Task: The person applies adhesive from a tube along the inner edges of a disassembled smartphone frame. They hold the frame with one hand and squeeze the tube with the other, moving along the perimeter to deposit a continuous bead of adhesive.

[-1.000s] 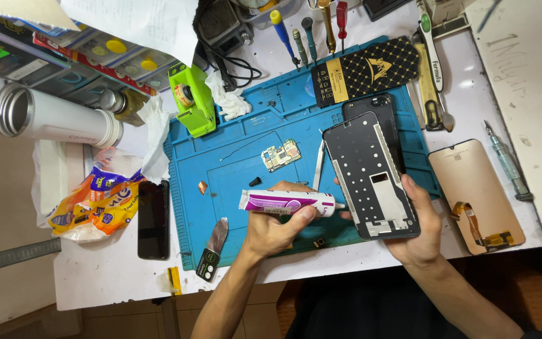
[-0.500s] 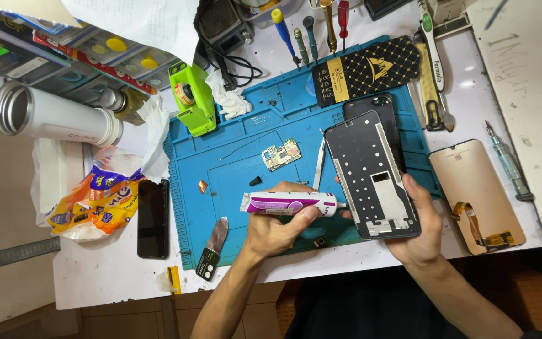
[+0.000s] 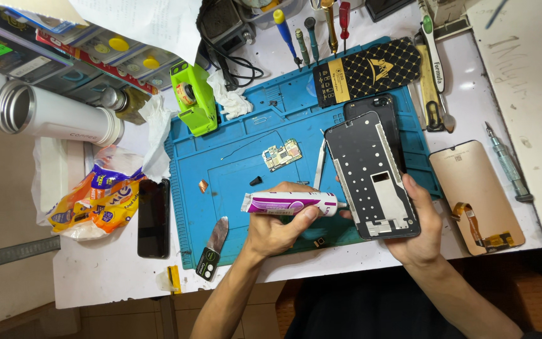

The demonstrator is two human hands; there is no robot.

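My left hand (image 3: 277, 227) grips a white and purple glue tube (image 3: 286, 203), held level with its nozzle at the left edge of a dark phone frame (image 3: 371, 174). My right hand (image 3: 420, 231) holds that frame by its lower right corner, over a blue repair mat (image 3: 233, 169). A second dark phone body (image 3: 381, 110) lies under the frame's far end. On the mat sit a small circuit board (image 3: 281, 154), a thin flex strip (image 3: 318, 168) and a few tiny parts.
A tan phone screen with orange flex cable (image 3: 475, 194) lies right of the mat. A black phone (image 3: 153, 217) and snack bag (image 3: 98, 198) lie left. A metal scraper (image 3: 211, 246), green device (image 3: 193, 100), silver flask (image 3: 51, 116), black and gold box (image 3: 366, 70) and screwdrivers (image 3: 312, 31) surround the mat.
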